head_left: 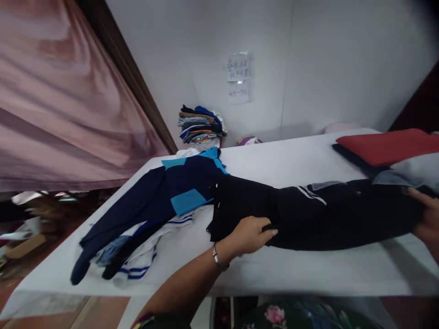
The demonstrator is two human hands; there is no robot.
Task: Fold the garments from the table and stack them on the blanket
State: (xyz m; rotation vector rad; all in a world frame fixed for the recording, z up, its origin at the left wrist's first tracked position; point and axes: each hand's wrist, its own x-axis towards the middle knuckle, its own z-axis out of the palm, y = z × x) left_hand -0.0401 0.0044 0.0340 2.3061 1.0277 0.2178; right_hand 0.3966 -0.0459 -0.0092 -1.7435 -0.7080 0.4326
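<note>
One pink curtain (68, 105). On white table (267, 272), one navy garment (147, 196) with light-blue panels, partly over one white blue-striped garment (178, 221). One folded stack (200, 125) by wall. Two paper notes (239, 67) on wall, one above other. Left hand (253, 235), one bracelet (216, 255), fingers pinched on near edge of one black garment (315, 221), spread across table. One red cloth (394, 146) behind it. Right hand (429, 224) at black garment's right end, cut off; cannot tell whether gripping.

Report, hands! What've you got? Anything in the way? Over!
Left grip pinching edge of black garment. Right grip at its right end, blurred. Garment across white table. Possibly in the way: navy clothing, left end.
</note>
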